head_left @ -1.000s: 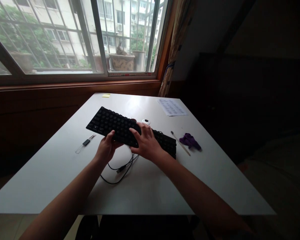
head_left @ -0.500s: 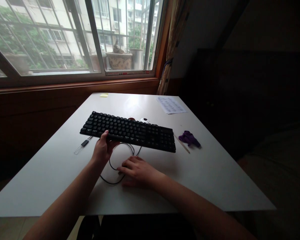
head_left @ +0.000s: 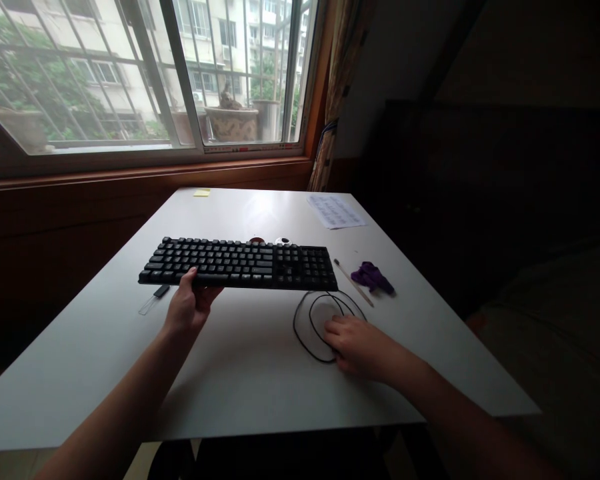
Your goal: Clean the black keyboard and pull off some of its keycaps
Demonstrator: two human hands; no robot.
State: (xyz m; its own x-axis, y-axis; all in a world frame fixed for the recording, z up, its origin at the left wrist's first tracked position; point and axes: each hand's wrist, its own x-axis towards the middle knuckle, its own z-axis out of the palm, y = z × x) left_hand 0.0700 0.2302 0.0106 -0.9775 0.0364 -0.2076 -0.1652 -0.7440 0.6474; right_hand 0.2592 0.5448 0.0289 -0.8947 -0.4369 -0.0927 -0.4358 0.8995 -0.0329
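A black keyboard (head_left: 240,263) is held level just above the white table (head_left: 260,373). My left hand (head_left: 187,308) grips its near edge left of centre, thumb on the keys. The keyboard's black cable (head_left: 307,327) lies in loops on the table under the keyboard's right end. My right hand (head_left: 363,345) rests palm down on the table at the loops' right side, fingers together and touching the cable; I cannot see whether it pinches it.
A purple cloth (head_left: 373,277) and a thin stick (head_left: 353,282) lie right of the keyboard. A small clear tool (head_left: 153,299) lies by its left end. Paper sheet (head_left: 335,211) and yellow note (head_left: 201,193) sit at the far edge. Small round objects (head_left: 282,241) behind the keyboard.
My left hand has turned the keyboard square to me and shifted it left. My right hand left the keys, came down on the cable and dragged its loops to the right.
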